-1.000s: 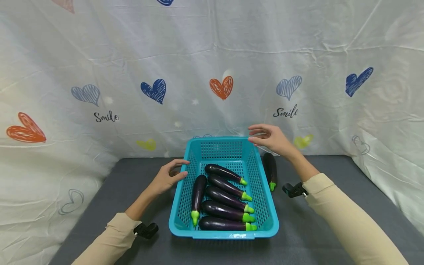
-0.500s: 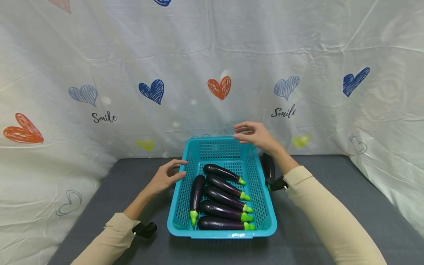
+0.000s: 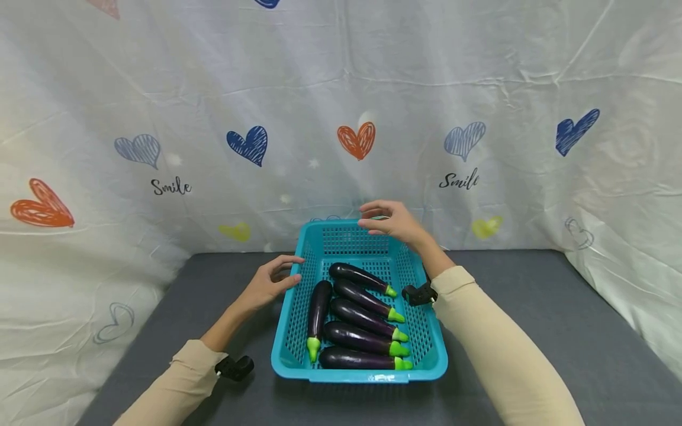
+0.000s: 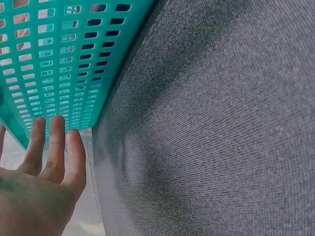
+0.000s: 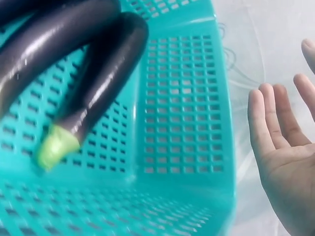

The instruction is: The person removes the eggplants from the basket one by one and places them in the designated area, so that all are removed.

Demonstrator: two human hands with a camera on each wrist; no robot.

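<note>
A turquoise plastic basket (image 3: 359,376) with perforated walls holds several dark purple eggplants with green caps. One eggplant (image 3: 318,310) lies lengthwise along the left wall; the others, such as the front eggplant (image 3: 357,358), lie crosswise in a row. My left hand (image 3: 266,284) is at the basket's left rim, thumb and fingers apart; the left wrist view has its fingers extended beside the basket wall (image 4: 64,59). My right hand (image 3: 393,222) hovers around the far rim, holding nothing. In the right wrist view its fingers (image 5: 288,123) are loosely extended outside the basket.
The basket stands on a dark grey cloth-covered table (image 3: 511,313). Behind it hangs a white curtain (image 3: 298,89) printed with hearts and "Smile". A black wrist camera (image 3: 419,294) on my right wrist overlaps the basket's right side.
My right hand has moved left from the far right corner along the far rim. Its forearm now covers the loose eggplant seen right of the basket earlier. My left hand stays put.
</note>
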